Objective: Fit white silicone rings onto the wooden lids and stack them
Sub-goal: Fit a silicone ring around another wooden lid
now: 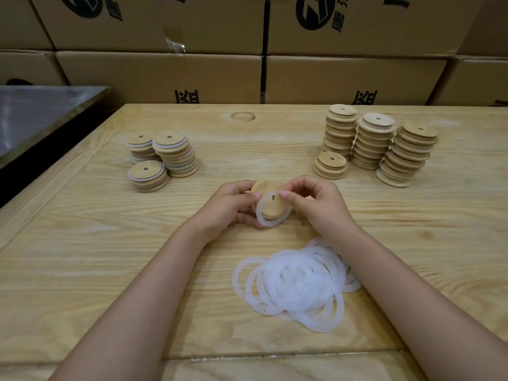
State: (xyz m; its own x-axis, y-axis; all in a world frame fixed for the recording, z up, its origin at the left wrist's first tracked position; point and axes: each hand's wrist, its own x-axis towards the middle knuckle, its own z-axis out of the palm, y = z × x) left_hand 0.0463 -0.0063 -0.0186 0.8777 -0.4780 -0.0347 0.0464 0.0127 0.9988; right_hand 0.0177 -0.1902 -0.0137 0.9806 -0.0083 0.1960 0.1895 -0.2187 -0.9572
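Now left hand [228, 207] holds lid [270, 203] (right hand [319, 204]: ring [272, 222]).

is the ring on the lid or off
Not seated. The ring hangs loose over the lid, lower arc clear of its rim; left hand holds the lid, right hand pinches the ring.

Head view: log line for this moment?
left hand: holds wooden lid | right hand: pinches white ring over lid | white ring: not yet seated

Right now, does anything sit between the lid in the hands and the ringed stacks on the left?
Nothing visible does. Only bare table lies between the lid, held with its ring, and the ringed stacks; the loose rings lie nearer the person, off that path.
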